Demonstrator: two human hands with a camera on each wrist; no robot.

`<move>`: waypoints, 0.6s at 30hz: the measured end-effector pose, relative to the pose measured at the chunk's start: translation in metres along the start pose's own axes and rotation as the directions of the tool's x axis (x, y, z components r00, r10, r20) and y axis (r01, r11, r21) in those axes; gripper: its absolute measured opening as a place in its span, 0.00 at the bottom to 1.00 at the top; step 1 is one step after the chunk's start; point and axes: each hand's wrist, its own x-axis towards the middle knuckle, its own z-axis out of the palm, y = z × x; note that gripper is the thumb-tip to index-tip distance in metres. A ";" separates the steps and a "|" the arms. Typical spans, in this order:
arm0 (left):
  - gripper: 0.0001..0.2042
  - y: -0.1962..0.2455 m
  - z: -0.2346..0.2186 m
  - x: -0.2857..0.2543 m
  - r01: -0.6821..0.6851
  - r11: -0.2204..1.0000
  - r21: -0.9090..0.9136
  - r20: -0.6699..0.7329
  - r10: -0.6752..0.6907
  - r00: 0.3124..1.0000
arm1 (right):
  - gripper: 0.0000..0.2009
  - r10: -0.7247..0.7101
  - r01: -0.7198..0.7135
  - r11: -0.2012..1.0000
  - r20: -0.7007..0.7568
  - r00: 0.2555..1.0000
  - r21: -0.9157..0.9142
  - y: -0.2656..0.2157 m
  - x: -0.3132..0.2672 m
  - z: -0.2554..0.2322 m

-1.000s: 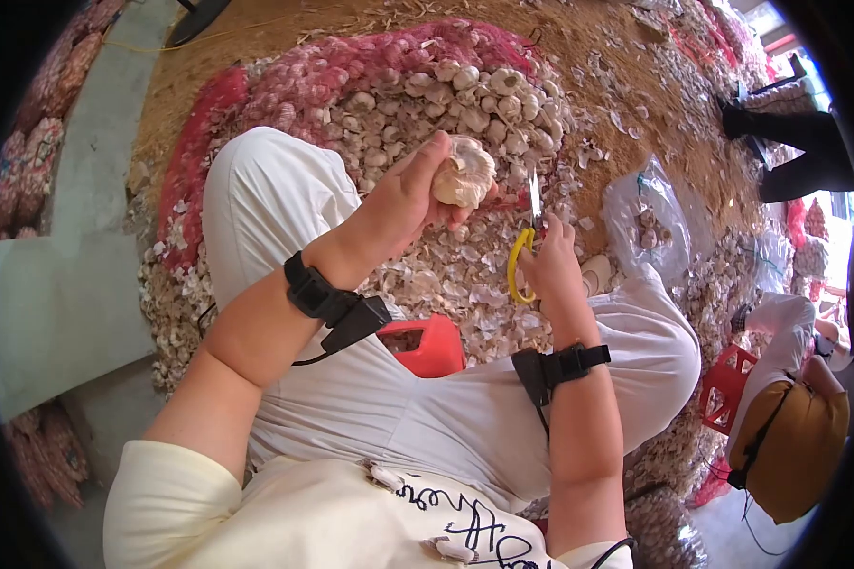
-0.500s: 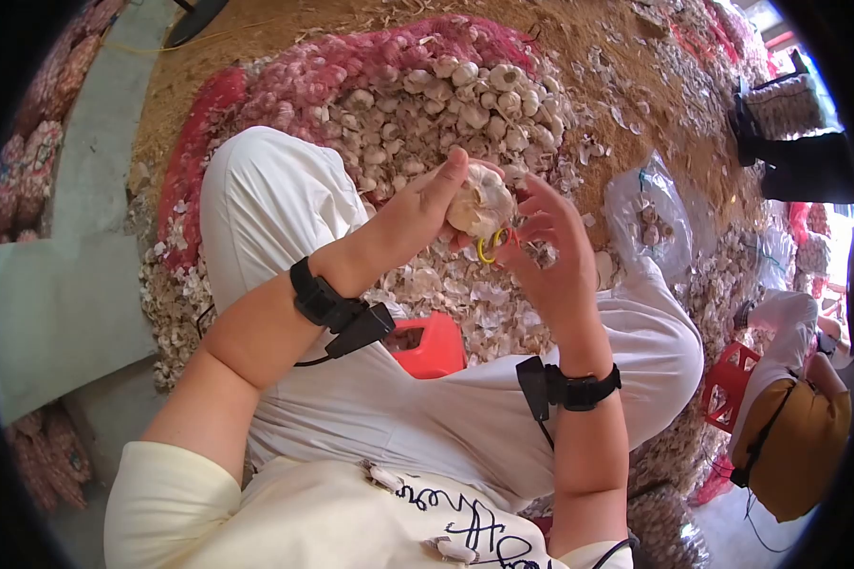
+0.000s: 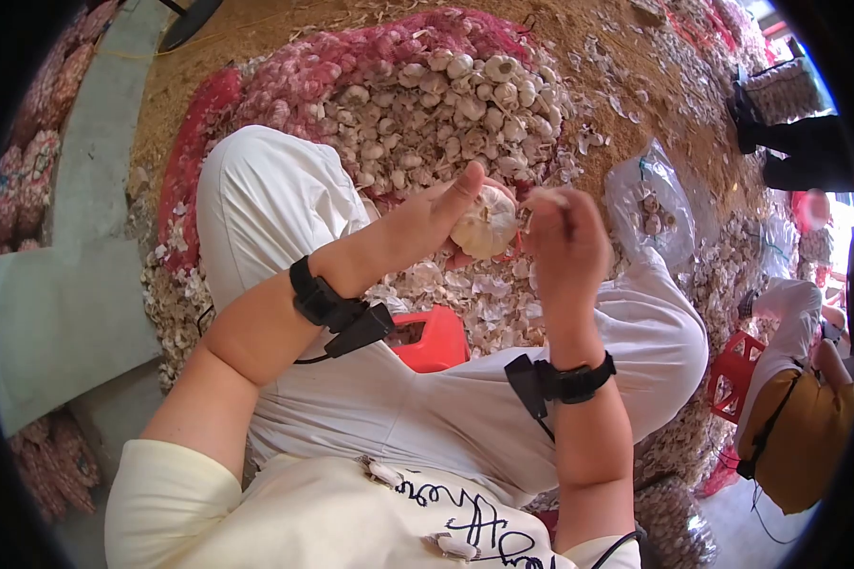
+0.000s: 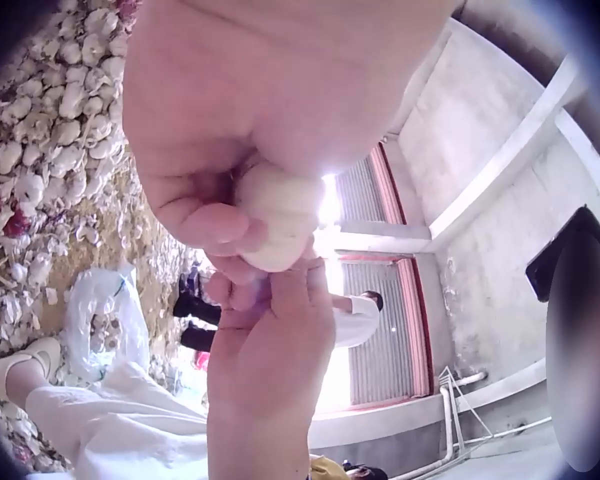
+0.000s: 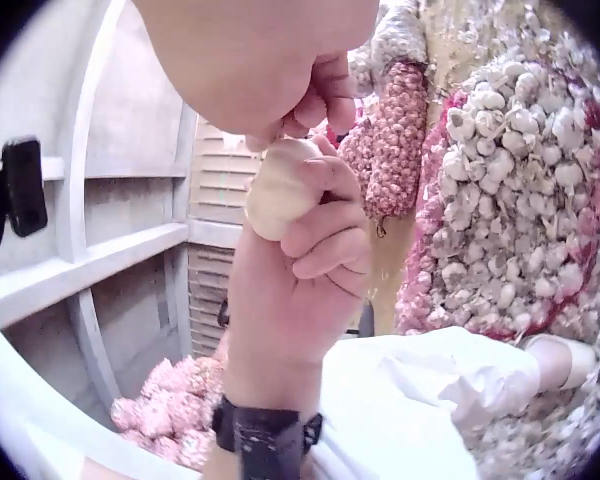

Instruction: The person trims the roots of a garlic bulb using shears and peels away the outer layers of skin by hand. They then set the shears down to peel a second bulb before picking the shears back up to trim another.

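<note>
In the head view, my left hand (image 3: 446, 213) grips a pale garlic bulb (image 3: 485, 224), the thumb along its upper left side. My right hand (image 3: 571, 242) is just right of the bulb, blurred, its fingers curled in with a whitish flake of garlic skin (image 3: 548, 196) at the fingertips. From the left wrist, the bulb (image 4: 278, 218) shows smooth and cream-coloured between both hands. The right wrist view has the right hand's curled fingers (image 5: 325, 100) right at the bulb's top, with the left fingers (image 5: 330, 230) wrapped round its side. No scissors show now.
Beyond the hands lies a heap of garlic bulbs (image 3: 465, 104) in a red net (image 3: 285, 81). Loose skins (image 3: 503, 308) cover the ground. A clear plastic bag (image 3: 650, 204) stands to the right, and a red plastic stool (image 3: 436, 341) shows between the legs. Another person (image 3: 797, 436) sits at far right.
The right hand, with yellow-handled scissors pointing away, came up to the bulb, then moved slightly right with fingers curled. The scissors have gone out of sight. The left hand has shifted right and turned the bulb.
</note>
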 end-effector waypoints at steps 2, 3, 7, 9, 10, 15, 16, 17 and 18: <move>0.36 0.005 0.002 -0.003 -0.024 0.999 0.040 0.002 0.024 1.000 | 0.06 0.235 -0.229 0.954 -0.010 0.972 0.193 0.005 0.008 -0.012; 0.36 0.006 0.003 -0.004 -0.026 0.999 0.039 0.001 0.026 1.000 | 0.07 0.183 -0.185 0.981 0.051 0.982 0.050 0.012 0.012 -0.020; 0.35 0.004 0.002 0.000 -0.215 0.966 0.145 -0.021 0.220 0.975 | 0.17 0.149 -0.156 0.988 0.237 0.960 0.010 0.026 0.014 -0.025; 0.35 0.003 0.002 0.003 -0.320 0.916 0.243 -0.028 0.336 0.942 | 0.26 0.235 -0.384 0.839 0.380 0.895 0.385 0.016 0.010 -0.020; 0.34 0.004 0.005 0.001 -0.326 0.915 0.239 -0.034 0.343 0.939 | 0.26 0.234 -0.382 0.840 0.380 0.895 0.384 0.011 0.007 -0.017; 0.34 0.006 0.008 -0.003 -0.304 0.950 0.077 -0.029 0.307 0.951 | 0.27 0.193 -0.401 0.814 0.456 0.869 0.421 0.002 0.000 -0.005; 0.34 0.008 0.007 -0.004 -0.297 0.924 0.241 -0.053 0.318 0.947 | 0.27 0.163 -0.347 0.827 0.402 0.901 0.442 0.002 -0.001 -0.005; 0.33 0.009 0.006 -0.005 -0.278 0.874 0.397 -0.076 0.334 0.940 | 0.27 0.163 -0.346 0.827 0.402 0.901 0.442 0.002 -0.001 -0.005; 0.33 0.010 0.004 -0.006 -0.278 0.874 0.398 -0.077 0.334 0.939 | 0.25 0.168 -0.336 0.854 0.402 0.900 0.397 0.001 -0.001 -0.006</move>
